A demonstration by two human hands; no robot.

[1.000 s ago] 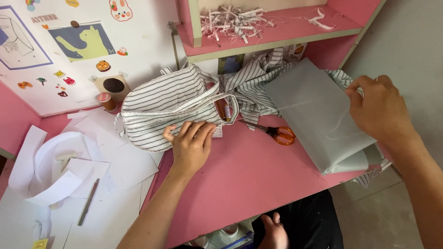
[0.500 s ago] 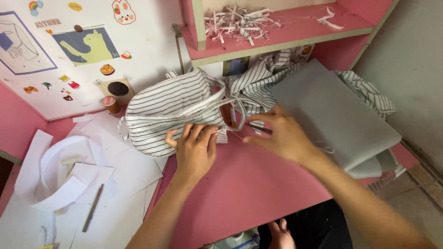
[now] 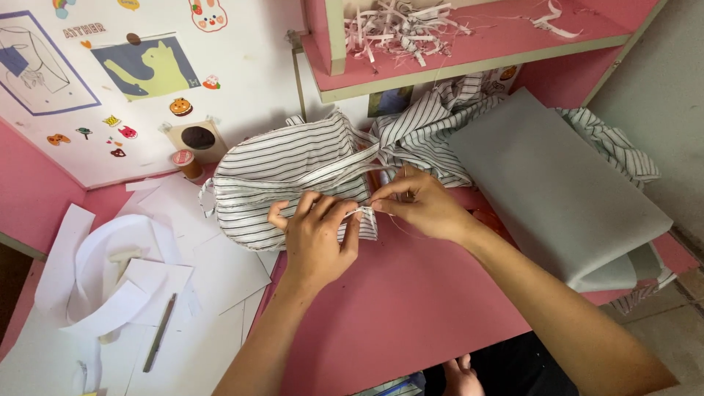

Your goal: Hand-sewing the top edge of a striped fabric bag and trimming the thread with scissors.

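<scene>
Right now my left hand [image 3: 317, 238] fingers and right hand [image 3: 422, 205] fingers are pinched narrow on the near hem of the striped fabric [image 3: 293, 172], meeting at one spot. It lies bunched toward the back of the pink table [image 3: 411, 308], so the work looks only partly done. Grey folded cloth [image 3: 557, 191] sits at the right edge, paper pieces [image 3: 125, 279] at the left.
</scene>
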